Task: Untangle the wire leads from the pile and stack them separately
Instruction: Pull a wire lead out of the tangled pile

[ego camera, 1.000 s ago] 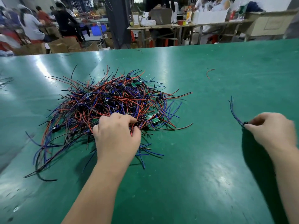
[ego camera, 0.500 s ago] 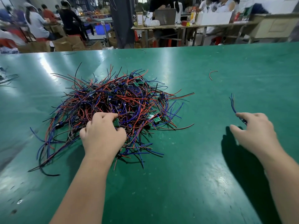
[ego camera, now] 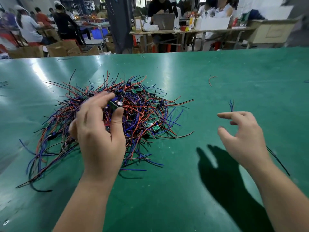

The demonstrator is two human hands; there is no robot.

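From the head camera, one green table (ego camera: 217, 190) filled the lower part of the view; on its left half lay one tangled pile of wire leads (ego camera: 142, 114), red, blue and black strands too many and too knotted to count, with at least four small green circuit boards showing among them, two of them side by side at the pile's near right edge (ego camera: 153, 127); the left hand (ego camera: 98, 138) was raised over the pile's near side, its thumb and forefinger closed on one small green board with a round component (ego camera: 115, 104), the other fingers curled loosely and blurred; whether wires hung from that board could not be told against the tangle behind it; the right hand (ego camera: 242, 136) hovered above the table to the right of the pile and apart from it, fingers spread and bent, gripping nothing, its shadow (ego camera: 222, 178) dark on the green beneath; just beyond its fingertips one small separated bundle of blue leads (ego camera: 231, 105) lay on the table, its strands too thin to count; one black wire (ego camera: 277, 160) ran along the surface beside the right wrist; one short red wire scrap (ego camera: 211, 79) lay alone farther back; beyond the table's far edge several people sat at other benches among cardboard boxes (ego camera: 56, 49).
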